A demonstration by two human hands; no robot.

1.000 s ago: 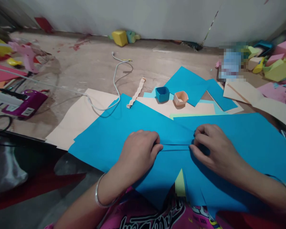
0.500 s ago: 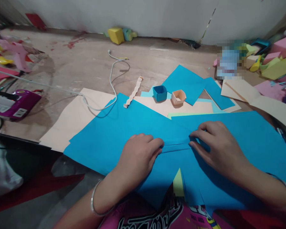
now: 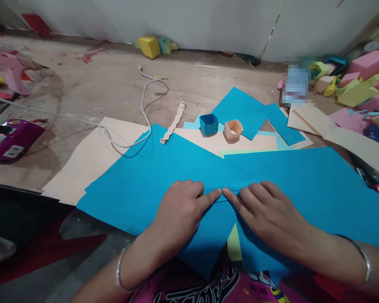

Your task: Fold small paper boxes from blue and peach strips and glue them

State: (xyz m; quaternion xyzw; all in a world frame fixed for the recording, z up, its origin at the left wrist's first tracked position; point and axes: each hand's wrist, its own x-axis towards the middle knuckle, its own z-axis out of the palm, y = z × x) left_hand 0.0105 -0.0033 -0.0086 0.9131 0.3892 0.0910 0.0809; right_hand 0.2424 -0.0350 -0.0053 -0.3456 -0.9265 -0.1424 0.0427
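Observation:
A narrow folded strip of blue paper [image 3: 222, 199] lies across large blue sheets, one to the left [image 3: 135, 176] and another to the right [image 3: 316, 189]. My left hand [image 3: 183, 206] is closed over the strip's left part, its thumb pressing on it. Curled over the right part is my right hand [image 3: 267, 208], with its thumb also pressed down. The two thumb tips nearly meet on the strip, and both its ends are hidden under my fingers. Beyond the hands stand a small blue paper cup [image 3: 209, 125] and a peach one [image 3: 233, 130].
A wavy peach paper strip [image 3: 174, 123] rests at the left sheet's far corner. A white cable [image 3: 143, 105] crosses peach paper [image 3: 91, 153]. At left are a purple power box [image 3: 17, 141] and pink glue gun [image 3: 12, 71]. Paper shapes [image 3: 366, 80] pile up at right.
My right hand has moved left along the strip, from pinching its right end to pressing with the thumb beside my left thumb. The left hand stays on the strip. The view has shifted slightly.

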